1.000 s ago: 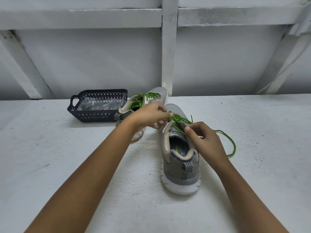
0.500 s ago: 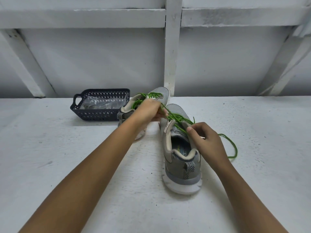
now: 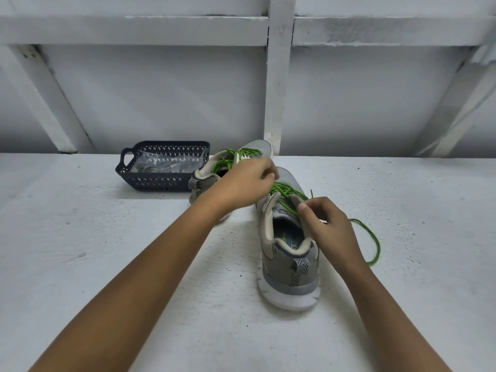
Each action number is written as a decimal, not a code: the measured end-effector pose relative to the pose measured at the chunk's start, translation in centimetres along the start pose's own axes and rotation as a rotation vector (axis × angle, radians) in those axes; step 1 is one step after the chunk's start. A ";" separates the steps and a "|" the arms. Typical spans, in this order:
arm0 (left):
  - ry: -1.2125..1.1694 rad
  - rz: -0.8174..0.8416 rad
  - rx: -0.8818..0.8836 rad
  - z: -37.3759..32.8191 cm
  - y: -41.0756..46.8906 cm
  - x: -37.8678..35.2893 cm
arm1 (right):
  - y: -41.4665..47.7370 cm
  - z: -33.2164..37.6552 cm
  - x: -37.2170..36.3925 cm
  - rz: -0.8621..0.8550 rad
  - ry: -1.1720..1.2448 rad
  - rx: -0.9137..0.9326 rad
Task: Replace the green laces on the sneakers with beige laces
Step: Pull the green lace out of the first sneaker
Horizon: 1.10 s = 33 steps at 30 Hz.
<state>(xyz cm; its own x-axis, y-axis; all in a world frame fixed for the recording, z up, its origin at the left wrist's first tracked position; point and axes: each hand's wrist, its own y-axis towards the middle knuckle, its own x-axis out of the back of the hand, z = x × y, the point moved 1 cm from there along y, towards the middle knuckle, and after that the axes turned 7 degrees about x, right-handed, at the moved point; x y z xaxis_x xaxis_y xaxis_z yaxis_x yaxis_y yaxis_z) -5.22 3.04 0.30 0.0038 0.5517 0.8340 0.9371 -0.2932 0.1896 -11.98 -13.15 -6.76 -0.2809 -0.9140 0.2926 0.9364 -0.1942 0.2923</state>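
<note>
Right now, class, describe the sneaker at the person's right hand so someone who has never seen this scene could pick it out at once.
Find the white post behind the table; two grey sneakers lie before it. Take the nearer sneaker, heel towards the camera. Unlike the far sneaker beside the dark basket, its green lace trails loose across the table on its right.

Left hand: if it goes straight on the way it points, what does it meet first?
Likely the toe of the near sneaker, just beyond the left hand pinching the green laces. Depth is unclear; it might pass over toward the wall.
</note>
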 end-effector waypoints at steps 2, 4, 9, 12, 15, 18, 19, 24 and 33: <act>0.087 0.100 0.062 0.7 -0.2 -0.4 | 0.0 0.0 0.0 0.003 0.000 -0.002; 0.111 0.189 0.113 1.4 -0.4 -0.6 | 0.0 0.0 -0.1 0.000 0.003 -0.003; -0.035 0.105 0.146 1.9 -0.8 -0.3 | 0.1 0.1 -0.1 0.001 -0.007 0.000; -0.141 -0.136 0.236 2.4 -0.9 0.0 | 0.0 0.1 0.0 0.001 -0.004 -0.003; -0.280 -0.318 0.362 3.0 -1.0 0.0 | 0.0 0.1 0.0 0.003 -0.005 -0.001; -0.253 -0.374 0.400 3.4 -1.2 -0.3 | 0.0 0.1 0.0 0.008 0.011 -0.005; -0.150 -0.402 0.339 3.2 -1.4 -0.5 | 0.0 0.0 0.0 0.009 0.011 -0.005; 0.260 -0.243 -0.027 1.5 -2.1 -1.5 | 0.1 0.0 -0.1 0.007 -0.006 0.002; -0.196 -0.216 0.328 2.1 -2.0 -1.2 | 0.0 -0.1 0.1 0.007 0.040 -0.019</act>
<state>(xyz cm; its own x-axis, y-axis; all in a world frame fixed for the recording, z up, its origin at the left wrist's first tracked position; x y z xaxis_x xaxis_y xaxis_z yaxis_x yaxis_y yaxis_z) -6.39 4.66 -2.15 -0.1674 0.7201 0.6734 0.9849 0.0908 0.1477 -11.94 -13.26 -6.87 -0.2663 -0.9288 0.2577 0.9423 -0.1945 0.2726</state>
